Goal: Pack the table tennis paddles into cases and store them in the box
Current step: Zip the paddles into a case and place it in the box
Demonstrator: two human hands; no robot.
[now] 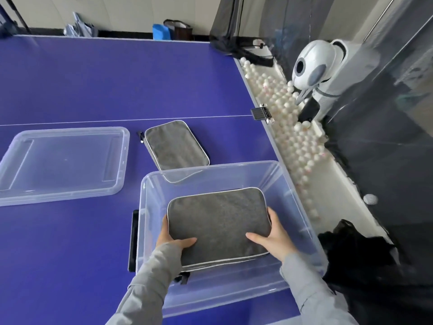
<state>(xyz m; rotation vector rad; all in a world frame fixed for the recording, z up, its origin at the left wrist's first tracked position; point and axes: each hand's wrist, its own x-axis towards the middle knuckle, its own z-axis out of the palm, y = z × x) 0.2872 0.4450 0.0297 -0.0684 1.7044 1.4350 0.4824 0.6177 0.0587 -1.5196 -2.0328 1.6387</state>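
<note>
The blue desk [70,78] carries everything. The clear box [302,207] stands at its near right corner, open on top so cases can go straight down into it. Left of the box and well apart, its lid [63,165] lies flat, out of the way of the loading. Right of the box and farther back, beyond the desk edge, stands a white ball machine [314,66]. Inside the box, a grey case [218,221] is held low and roughly level. Its near edge seems a little raised off the floor, though the clear walls make that hard to judge. Kept flat, it should leave room for another on top. Just behind the box, a second grey case [175,144] lies closed on the desk, within easy reach. The left hand [171,238] grips the first case's left edge and the right hand [274,238] its right edge, thumbs on top and fingers curled round the sides to steady it. White balls [288,127] fill a trough right of the box; only the box's own walls crowd the hands.
</note>
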